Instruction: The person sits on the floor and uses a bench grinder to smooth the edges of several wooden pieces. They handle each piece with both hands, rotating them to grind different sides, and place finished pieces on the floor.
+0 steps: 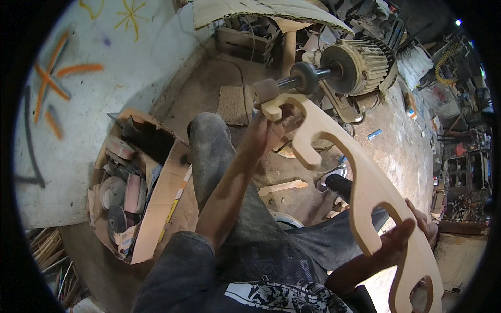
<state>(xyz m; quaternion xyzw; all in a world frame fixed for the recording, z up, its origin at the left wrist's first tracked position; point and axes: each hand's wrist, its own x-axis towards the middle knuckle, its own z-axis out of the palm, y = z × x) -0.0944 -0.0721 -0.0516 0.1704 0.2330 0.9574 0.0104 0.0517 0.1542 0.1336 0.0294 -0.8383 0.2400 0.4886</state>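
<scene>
A long, curved pale wooden board (339, 136) with rounded hook-shaped cutouts lies slantwise across my lap, from the upper middle to the lower right. Under its far end, my left hand (267, 131) is closed on the wood; part of its fingers is hidden behind it. Lower down, my right hand (399, 237) wraps round the board, thumb on the face towards me. The hooked far tip meets or nearly meets a brown sanding drum (265, 91) on a motor shaft; whether they touch I cannot tell.
The drum's shaft runs to a dusty ribbed electric motor (360, 67). At left, a cardboard box (156, 214) holds abrasive discs and rolls. A wood offcut (283, 187) lies on the floor between my legs. A painted wall (104, 156) stands left; clutter lines the right.
</scene>
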